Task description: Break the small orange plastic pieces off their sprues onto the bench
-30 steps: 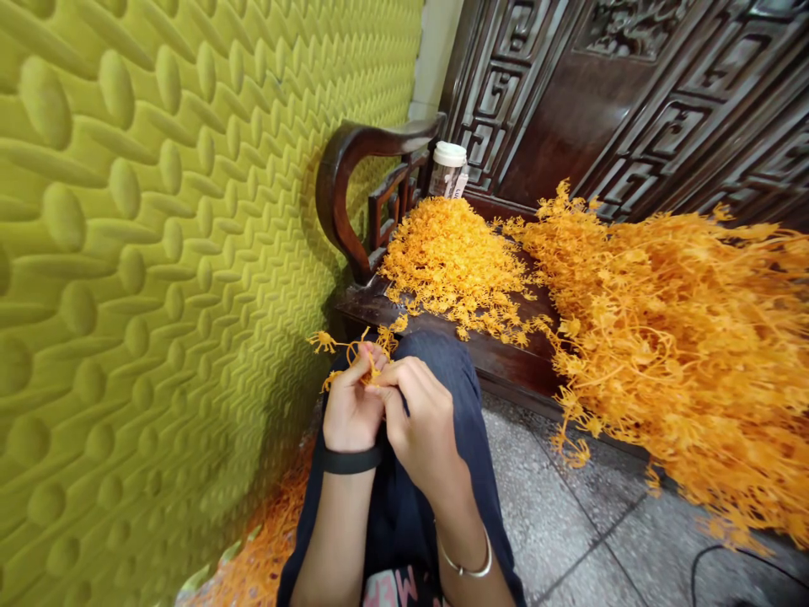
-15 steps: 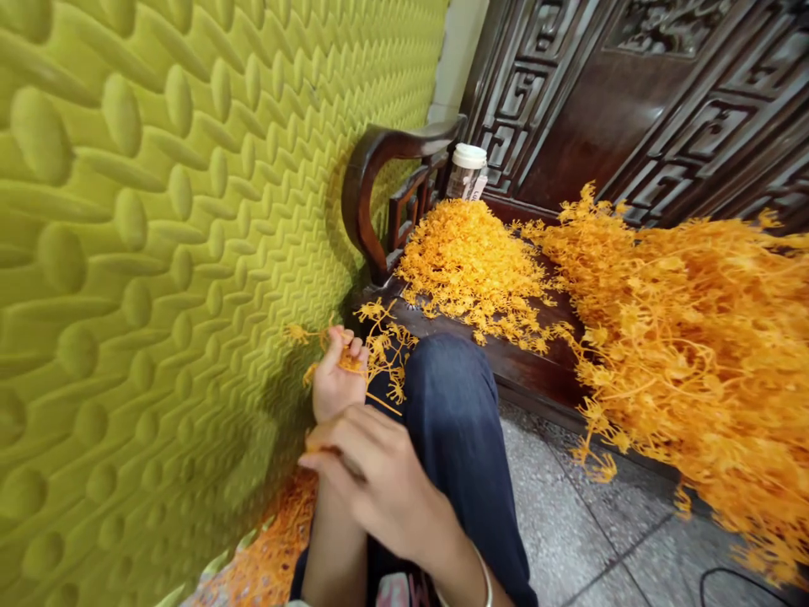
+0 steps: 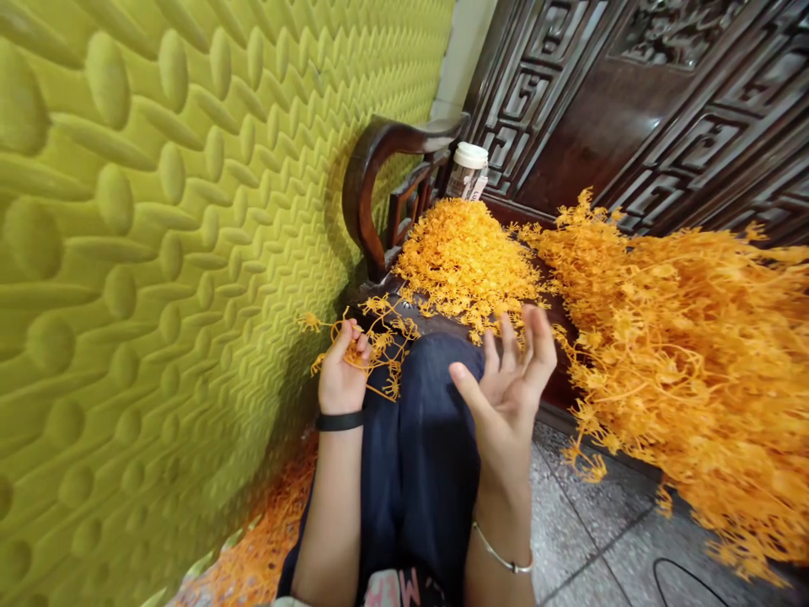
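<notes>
My left hand [image 3: 342, 371] is closed round a tangle of orange plastic sprigs [image 3: 379, 333] that hangs over my dark blue knee [image 3: 422, 396]; it wears a black wristband. My right hand [image 3: 509, 388] is raised palm up over the knee, fingers spread, with nothing in it. Just beyond it a heap of small orange pieces [image 3: 464, 253] lies on the dark wooden bench [image 3: 543, 396]. To the right a large mass of long orange strands [image 3: 688, 337] covers the bench and spills over its edge.
A padded yellow-green wall [image 3: 158, 253] stands close on my left. The bench's curved armrest [image 3: 379, 160] and a white-capped jar [image 3: 468, 171] sit at the back, before carved dark panels [image 3: 632, 84]. More orange pieces [image 3: 259, 548] lie on the floor by the wall. A black cable [image 3: 683, 577] crosses the grey floor.
My right hand left the left hand, dropped toward the floor by the wall, then rose to the right over the knee and opened. The left hand kept its sprigs.
</notes>
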`<action>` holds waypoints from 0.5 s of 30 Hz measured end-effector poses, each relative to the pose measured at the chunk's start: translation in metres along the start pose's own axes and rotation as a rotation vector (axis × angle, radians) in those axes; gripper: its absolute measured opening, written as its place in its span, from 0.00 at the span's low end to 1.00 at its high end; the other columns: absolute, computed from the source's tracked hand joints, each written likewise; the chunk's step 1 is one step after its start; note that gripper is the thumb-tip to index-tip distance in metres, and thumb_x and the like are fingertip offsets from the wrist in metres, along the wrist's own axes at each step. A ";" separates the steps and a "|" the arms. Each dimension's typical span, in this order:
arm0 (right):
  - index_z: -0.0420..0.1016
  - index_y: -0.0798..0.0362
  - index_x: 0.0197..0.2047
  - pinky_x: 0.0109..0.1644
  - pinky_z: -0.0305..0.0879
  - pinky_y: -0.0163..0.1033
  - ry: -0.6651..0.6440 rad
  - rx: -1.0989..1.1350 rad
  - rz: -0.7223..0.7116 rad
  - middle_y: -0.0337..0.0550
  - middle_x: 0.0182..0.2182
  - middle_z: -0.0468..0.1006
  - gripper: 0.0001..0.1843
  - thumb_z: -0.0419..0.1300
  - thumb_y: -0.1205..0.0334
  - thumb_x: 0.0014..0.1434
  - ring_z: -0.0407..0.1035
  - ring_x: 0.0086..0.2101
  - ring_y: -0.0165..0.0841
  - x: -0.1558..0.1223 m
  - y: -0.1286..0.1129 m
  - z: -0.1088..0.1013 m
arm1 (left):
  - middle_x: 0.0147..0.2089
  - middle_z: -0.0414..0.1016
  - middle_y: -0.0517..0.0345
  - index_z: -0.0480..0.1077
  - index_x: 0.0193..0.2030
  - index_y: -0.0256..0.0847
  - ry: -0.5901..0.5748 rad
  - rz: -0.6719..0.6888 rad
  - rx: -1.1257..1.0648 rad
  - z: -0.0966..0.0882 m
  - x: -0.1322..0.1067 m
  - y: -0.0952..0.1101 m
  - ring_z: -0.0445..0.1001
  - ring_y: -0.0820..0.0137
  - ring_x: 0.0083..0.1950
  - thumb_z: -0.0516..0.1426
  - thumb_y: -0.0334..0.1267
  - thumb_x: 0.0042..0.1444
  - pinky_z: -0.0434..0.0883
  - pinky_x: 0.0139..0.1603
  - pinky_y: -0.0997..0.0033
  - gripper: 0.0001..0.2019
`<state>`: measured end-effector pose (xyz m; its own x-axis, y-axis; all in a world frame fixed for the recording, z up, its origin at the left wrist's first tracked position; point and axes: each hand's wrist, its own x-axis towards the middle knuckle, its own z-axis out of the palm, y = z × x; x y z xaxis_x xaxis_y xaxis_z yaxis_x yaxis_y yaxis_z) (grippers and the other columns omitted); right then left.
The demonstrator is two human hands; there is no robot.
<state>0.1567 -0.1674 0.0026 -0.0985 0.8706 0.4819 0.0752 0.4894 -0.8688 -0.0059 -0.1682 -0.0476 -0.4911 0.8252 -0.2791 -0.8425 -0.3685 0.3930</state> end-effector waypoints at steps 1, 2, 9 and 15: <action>0.43 0.36 0.64 0.62 0.49 0.58 0.042 -0.038 0.004 0.42 0.65 0.44 0.41 0.61 0.64 0.54 0.43 0.64 0.42 0.002 0.006 -0.001 | 0.22 0.62 0.65 0.69 0.28 0.34 -0.001 0.001 -0.001 0.000 0.000 0.000 0.60 0.83 0.20 0.59 0.30 0.52 0.59 0.18 0.84 0.03; 0.37 0.34 0.65 0.63 0.44 0.61 0.019 -0.076 0.014 0.39 0.67 0.34 0.47 0.63 0.62 0.52 0.34 0.65 0.44 0.003 0.013 -0.003 | 0.22 0.63 0.65 0.69 0.28 0.34 -0.003 0.002 0.001 0.000 0.000 -0.001 0.61 0.83 0.20 0.59 0.30 0.52 0.59 0.18 0.84 0.03; 0.59 0.45 0.58 0.63 0.51 0.55 -0.015 0.126 0.196 0.48 0.62 0.56 0.31 0.61 0.62 0.52 0.55 0.60 0.40 0.009 0.039 -0.014 | 0.22 0.63 0.66 0.69 0.27 0.35 -0.013 -0.005 0.034 0.005 -0.002 -0.004 0.61 0.83 0.20 0.59 0.30 0.51 0.59 0.17 0.84 0.04; 0.72 0.55 0.44 0.50 0.68 0.51 0.169 0.259 0.389 0.52 0.47 0.73 0.22 0.66 0.66 0.42 0.70 0.40 0.35 0.010 0.045 -0.016 | 0.21 0.63 0.65 0.69 0.28 0.34 -0.016 0.002 0.029 0.007 -0.005 -0.003 0.61 0.83 0.19 0.58 0.30 0.53 0.58 0.17 0.84 0.04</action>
<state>0.1753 -0.1364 -0.0297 0.0516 0.9926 0.1097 -0.1764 0.1172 -0.9773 0.0001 -0.1684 -0.0412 -0.4886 0.8316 -0.2642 -0.8349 -0.3577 0.4183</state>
